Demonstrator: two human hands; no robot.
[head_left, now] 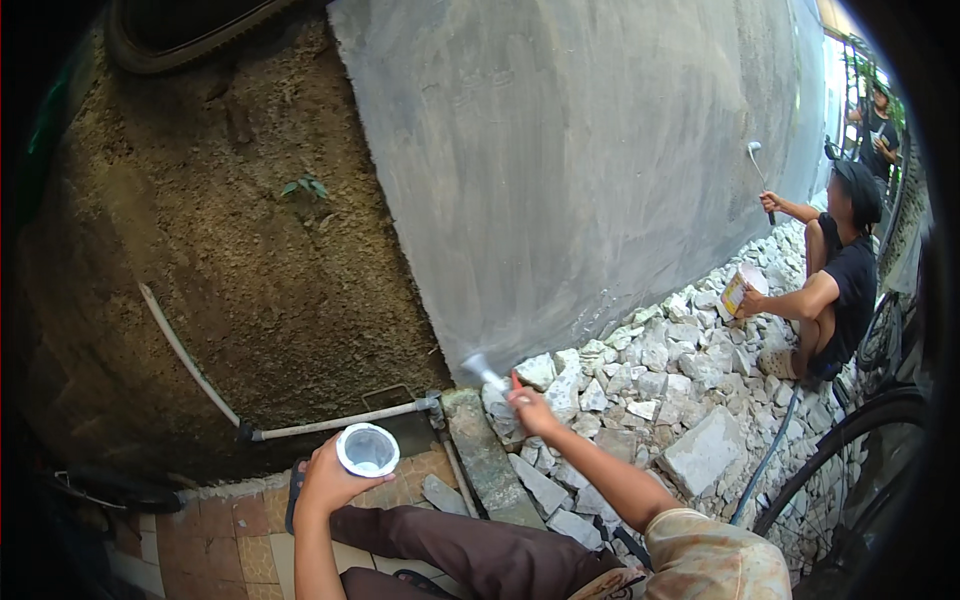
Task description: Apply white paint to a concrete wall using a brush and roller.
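Observation:
My left hand (322,482) is wrapped round a white plastic tub (342,455), with some pale liquid at its bottom. The tub is held upright above the tiled floor. Out to the right, my right hand (530,410) grips a paintbrush (490,374) with a red handle. Its whitish bristle end is smeared by motion and lies at the bottom left corner of the grey plastered wall (560,180), close to the rubble. Whether the bristles touch the wall, I cannot tell.
Broken rubble (640,380) lines the wall's foot. A rough brown wall (260,200) and white pipe (330,424) are at left. A crouching co-worker (845,280) holds a paint roller (762,175) and a bucket (740,290). A bicycle wheel (850,435) stands at lower right; another person (880,140) is beyond.

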